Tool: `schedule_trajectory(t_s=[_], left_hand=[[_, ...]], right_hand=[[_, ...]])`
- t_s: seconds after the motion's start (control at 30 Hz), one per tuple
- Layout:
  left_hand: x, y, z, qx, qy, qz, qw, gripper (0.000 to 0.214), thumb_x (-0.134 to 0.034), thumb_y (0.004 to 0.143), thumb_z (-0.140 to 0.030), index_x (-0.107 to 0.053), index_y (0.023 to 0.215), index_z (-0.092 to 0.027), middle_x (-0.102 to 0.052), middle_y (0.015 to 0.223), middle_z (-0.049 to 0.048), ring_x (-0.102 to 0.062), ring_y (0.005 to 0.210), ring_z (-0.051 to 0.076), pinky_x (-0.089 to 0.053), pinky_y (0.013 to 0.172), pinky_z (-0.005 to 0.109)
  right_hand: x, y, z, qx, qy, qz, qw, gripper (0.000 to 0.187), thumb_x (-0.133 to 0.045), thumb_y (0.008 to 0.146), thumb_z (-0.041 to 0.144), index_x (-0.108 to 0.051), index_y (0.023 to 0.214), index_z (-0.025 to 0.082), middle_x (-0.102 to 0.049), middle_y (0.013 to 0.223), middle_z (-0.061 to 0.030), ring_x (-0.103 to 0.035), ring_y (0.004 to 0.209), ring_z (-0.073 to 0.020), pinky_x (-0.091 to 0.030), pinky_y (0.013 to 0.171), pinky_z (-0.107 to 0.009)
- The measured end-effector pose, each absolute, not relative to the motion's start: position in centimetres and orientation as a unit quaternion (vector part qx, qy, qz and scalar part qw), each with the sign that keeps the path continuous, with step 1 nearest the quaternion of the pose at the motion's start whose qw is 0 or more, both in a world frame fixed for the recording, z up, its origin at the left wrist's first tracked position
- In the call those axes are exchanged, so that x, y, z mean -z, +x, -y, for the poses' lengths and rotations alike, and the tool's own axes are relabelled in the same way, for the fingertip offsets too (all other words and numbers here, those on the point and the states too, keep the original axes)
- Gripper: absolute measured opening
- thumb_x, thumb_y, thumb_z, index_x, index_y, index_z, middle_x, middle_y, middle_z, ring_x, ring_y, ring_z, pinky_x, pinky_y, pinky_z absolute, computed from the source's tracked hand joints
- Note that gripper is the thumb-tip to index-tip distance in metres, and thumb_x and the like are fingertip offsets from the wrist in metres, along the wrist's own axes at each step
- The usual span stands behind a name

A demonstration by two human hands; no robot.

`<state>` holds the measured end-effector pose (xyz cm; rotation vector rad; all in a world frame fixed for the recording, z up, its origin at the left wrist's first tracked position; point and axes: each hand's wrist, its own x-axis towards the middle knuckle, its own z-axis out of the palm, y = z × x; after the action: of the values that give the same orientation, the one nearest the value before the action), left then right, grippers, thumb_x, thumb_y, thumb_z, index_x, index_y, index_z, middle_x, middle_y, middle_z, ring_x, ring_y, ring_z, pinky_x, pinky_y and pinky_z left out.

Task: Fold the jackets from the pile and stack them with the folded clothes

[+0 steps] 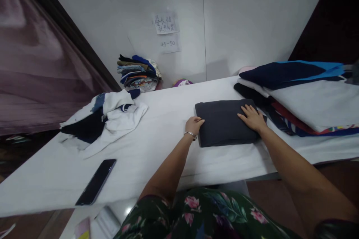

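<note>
A dark grey garment (221,123), folded into a neat rectangle, lies flat on the white-covered table (159,134). At its left edge is my left hand (194,125), with a bracelet (190,134) at the wrist; its fingers are curled and pinch the cloth there. My right hand (251,118) rests palm down on the garment's right part, fingers spread. A small corner of dark cloth sticks out beside the right wrist. The kind of garment cannot be made out from its folded shape.
Folded clothes form a stack (305,97) at the right. Loose white and dark clothes (112,119) lie at the left, near a phone (96,182). Another clothes pile (138,71) stands by the wall, below handwritten paper signs (167,22). A pinkish curtain (36,63) hangs at the left.
</note>
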<state>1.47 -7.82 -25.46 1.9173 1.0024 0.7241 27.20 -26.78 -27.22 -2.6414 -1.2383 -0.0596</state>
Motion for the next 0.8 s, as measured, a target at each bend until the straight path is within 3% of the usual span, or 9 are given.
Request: schedule_trajectory(t_s=[0.13, 0.3, 0.43, 0.63, 0.8], left_hand=[[25.6, 2.0, 7.8, -0.262, 0.753, -0.429, 0.424, 0.024, -0.077, 0.065, -0.036, -0.067, 0.078, -0.019, -0.066, 0.077, 0.0015, -0.060, 0.071, 0.014, -0.045, 0.068, 0.026], [25.7, 2.7, 7.6, -0.247, 0.762, -0.425, 0.422, 0.013, -0.073, 0.069, -0.026, -0.063, 0.064, -0.019, -0.062, 0.064, -0.0019, -0.055, 0.062, 0.012, -0.041, 0.062, 0.024], [25.6, 2.6, 7.3, -0.251, 0.763, -0.412, 0.431, 0.019, -0.070, 0.070, -0.023, -0.058, 0.055, -0.019, -0.056, 0.054, -0.0040, -0.051, 0.056, 0.012, -0.039, 0.060, 0.024], [25.4, 0.3, 7.5, -0.289, 0.737, -0.426, 0.437, 0.019, -0.059, 0.079, -0.030, -0.058, 0.063, -0.019, -0.053, 0.055, -0.0045, -0.049, 0.056, 0.012, -0.038, 0.060, 0.024], [24.6, 0.0, 10.5, -0.278, 0.819, -0.326, 0.382, 0.014, -0.060, 0.080, -0.028, -0.060, 0.068, -0.020, -0.058, 0.067, -0.0021, -0.053, 0.065, 0.013, -0.039, 0.065, 0.025]], right_hand=[[27.3, 27.1, 26.8, 0.024, -0.899, 0.422, 0.117, 0.068, -0.021, 0.090, 0.062, -0.037, 0.143, 0.023, -0.028, 0.153, -0.0058, -0.020, 0.142, -0.0256, -0.024, 0.110, -0.054], [27.4, 27.2, 26.8, 0.030, -0.897, 0.423, 0.128, 0.067, -0.022, 0.089, 0.063, -0.038, 0.142, 0.024, -0.030, 0.153, -0.0062, -0.022, 0.141, -0.0270, -0.023, 0.110, -0.055], [27.3, 27.2, 26.9, 0.027, -0.898, 0.419, 0.131, 0.066, -0.024, 0.090, 0.061, -0.038, 0.142, 0.023, -0.030, 0.153, -0.0063, -0.022, 0.141, -0.0265, -0.023, 0.110, -0.054], [27.3, 27.2, 27.0, 0.024, -0.897, 0.420, 0.134, 0.066, -0.024, 0.090, 0.061, -0.038, 0.143, 0.023, -0.029, 0.153, -0.0060, -0.021, 0.141, -0.0263, -0.022, 0.111, -0.054], [27.3, 27.2, 26.9, 0.024, -0.898, 0.419, 0.134, 0.067, -0.024, 0.090, 0.061, -0.039, 0.142, 0.023, -0.029, 0.153, -0.0062, -0.021, 0.142, -0.0254, -0.021, 0.111, -0.053]])
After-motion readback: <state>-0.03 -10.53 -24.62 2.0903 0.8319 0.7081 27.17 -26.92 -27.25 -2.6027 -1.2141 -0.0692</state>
